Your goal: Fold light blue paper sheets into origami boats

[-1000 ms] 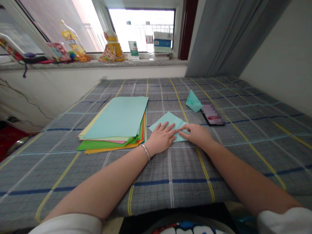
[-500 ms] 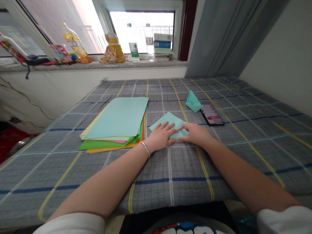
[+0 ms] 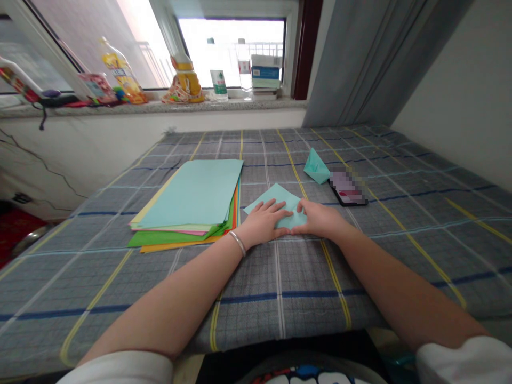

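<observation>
left hand (image 3: 262, 222), right hand (image 3: 318, 220) (both flat)

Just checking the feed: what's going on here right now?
A person has both hands resting on a pale teal paper, the left hand and right hand nearly meeting on it. To the left lies a stack of coloured paper, with a pale teal sheet on top. Beyond the hands, a folded teal paper piece sits beside a phone, all on a checked cloth.
</observation>
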`<state>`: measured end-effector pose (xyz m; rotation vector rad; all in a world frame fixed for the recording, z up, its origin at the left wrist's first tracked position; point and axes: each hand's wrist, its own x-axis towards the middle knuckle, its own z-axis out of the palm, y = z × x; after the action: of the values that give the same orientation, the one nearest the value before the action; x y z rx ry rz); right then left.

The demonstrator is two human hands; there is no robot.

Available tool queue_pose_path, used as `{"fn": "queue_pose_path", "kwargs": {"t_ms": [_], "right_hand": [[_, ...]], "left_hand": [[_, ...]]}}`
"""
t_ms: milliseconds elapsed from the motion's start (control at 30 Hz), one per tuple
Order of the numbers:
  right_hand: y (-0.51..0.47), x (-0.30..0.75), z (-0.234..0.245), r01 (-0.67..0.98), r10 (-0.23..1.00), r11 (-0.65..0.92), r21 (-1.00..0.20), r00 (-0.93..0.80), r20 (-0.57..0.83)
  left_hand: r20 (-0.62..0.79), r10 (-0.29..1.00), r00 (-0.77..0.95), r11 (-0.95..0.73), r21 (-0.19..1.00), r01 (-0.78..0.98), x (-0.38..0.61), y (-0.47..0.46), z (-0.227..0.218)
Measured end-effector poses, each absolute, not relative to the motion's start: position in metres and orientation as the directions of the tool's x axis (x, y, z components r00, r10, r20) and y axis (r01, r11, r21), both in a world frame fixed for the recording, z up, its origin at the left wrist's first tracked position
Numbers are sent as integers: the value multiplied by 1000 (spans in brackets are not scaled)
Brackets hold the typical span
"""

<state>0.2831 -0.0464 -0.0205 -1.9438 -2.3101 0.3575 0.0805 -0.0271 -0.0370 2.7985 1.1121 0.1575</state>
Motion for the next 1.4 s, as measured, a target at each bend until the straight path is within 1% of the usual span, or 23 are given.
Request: {"fn": "queue_pose_path", "kwargs": {"t_ms": [233,433,767,1033,1133,1200,1233,1300,1400], "right_hand": [[-45,295,-15,988,984,50,-145,-73,-161],[-42,313,-17,993,977,-3,-122,-23,-214],[-42,333,-14,990,960,-35,-139,-6,-279],[-42,345,-16,985,947,-53,-166,-3,-321],[-51,341,-8,990,957,-72,-119,35,-290],[-59,336,-4,995,975,-77,-69,60,-215],[-62,334,-3,997,985,-32,-76,19,-171],[-68,331,-4,984,985,141,-112,-151,-82],[-70,331,-9,927,934,358,-117,-356,34]], "left_hand": [[-2,736,677,-669,153,727,76,-23,-36],[-45,778,626,-614,155,774,69,-22,-33],[-122,814,568,-551,148,821,54,-23,-24],[-170,798,577,-554,169,815,51,-21,-24],[-173,790,588,-560,185,807,50,-23,-25],[-160,794,586,-558,192,808,51,-26,-25],[-150,798,584,-555,194,809,52,-28,-25],[-133,799,587,-558,203,805,52,-30,-24],[-131,784,607,-574,220,789,52,-32,-21]]}}
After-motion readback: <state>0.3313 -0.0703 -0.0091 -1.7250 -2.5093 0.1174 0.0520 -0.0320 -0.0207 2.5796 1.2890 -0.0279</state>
